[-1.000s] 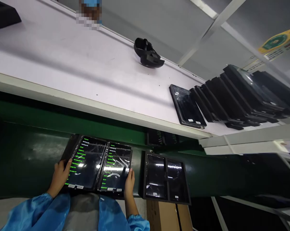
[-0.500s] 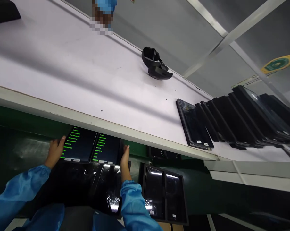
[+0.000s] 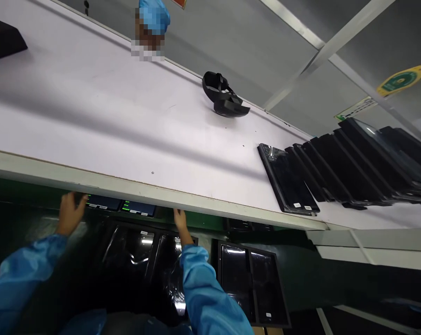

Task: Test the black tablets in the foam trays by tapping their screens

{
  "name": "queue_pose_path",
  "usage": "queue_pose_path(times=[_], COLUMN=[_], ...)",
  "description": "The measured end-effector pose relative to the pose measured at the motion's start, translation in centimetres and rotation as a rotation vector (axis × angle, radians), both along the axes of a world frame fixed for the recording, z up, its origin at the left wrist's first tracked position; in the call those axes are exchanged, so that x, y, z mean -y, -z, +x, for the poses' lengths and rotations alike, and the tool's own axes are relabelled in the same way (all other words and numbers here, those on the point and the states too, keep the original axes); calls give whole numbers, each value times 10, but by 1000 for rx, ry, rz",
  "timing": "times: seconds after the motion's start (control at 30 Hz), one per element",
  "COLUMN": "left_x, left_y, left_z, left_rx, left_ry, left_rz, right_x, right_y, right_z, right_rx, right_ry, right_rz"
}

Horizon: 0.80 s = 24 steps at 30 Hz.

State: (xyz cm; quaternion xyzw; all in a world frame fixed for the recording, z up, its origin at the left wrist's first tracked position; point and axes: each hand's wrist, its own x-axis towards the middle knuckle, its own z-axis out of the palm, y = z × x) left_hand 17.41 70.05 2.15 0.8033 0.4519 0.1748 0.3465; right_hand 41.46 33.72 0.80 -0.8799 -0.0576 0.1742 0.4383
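Note:
Two dark tablets with green text, a left tablet (image 3: 103, 203) and a right tablet (image 3: 139, 208), lie side by side under the white shelf, which hides their upper parts. My left hand (image 3: 70, 213) is open at the left tablet's edge, thumb spread from the fingers; whether it touches is unclear. To the right of the right tablet, with a green gap between, my right hand (image 3: 181, 220) reaches under the shelf edge. Its fingers look stretched out, tips partly hidden. Nearer me lies a black tray (image 3: 150, 260) with two glossy, film-covered dark panels.
A second black tray (image 3: 254, 284) with two panels lies to the right. On the white shelf (image 3: 91, 125) stand a black headset (image 3: 227, 97) and a leaning row of dark tablets (image 3: 336, 163). A person in a blue cap (image 3: 154, 16) is beyond the shelf.
The lit tablets have slid away from me, farther under the shelf. My right hand has come apart from their side, and my left hand's fingers are spread wider. The view has shifted slightly.

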Motion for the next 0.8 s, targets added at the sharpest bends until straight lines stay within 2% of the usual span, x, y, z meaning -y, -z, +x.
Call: queue_pose_path(times=[0.1,0.17,0.23,0.3,0.37,0.43,0.53,0.6,0.7,0.8], left_x=[56,84,101,109,113,120,143,166,205,240], left_y=[28,45,57,63,61,53,37,28,25,29], left_z=[-23,-29,-27,-22,-17,-16,-18,-16,-2,20], left_rx=[-46,-78,-107,-125,-130,-120,-90,-82,-112,-189], left_ry=[134,179,181,177,203,265,412,530,683,706], left_rz=[-51,-78,-72,-48,-23,10,77,106,106,101], right_x=[27,34,27,10,-9,-23,-24,-9,33,92], right_y=[-3,-3,-1,2,5,7,5,1,-10,-18], right_z=[-34,-56,-70,-73,-69,-64,-64,-69,-82,-103], right_rx=[-78,-102,-117,-132,-143,-140,-97,-34,82,177], right_ry=[-42,-113,-195,-268,-317,-340,-347,-318,-191,-17], right_rz=[-113,-160,-193,-218,-235,-241,-220,-197,-186,-207])
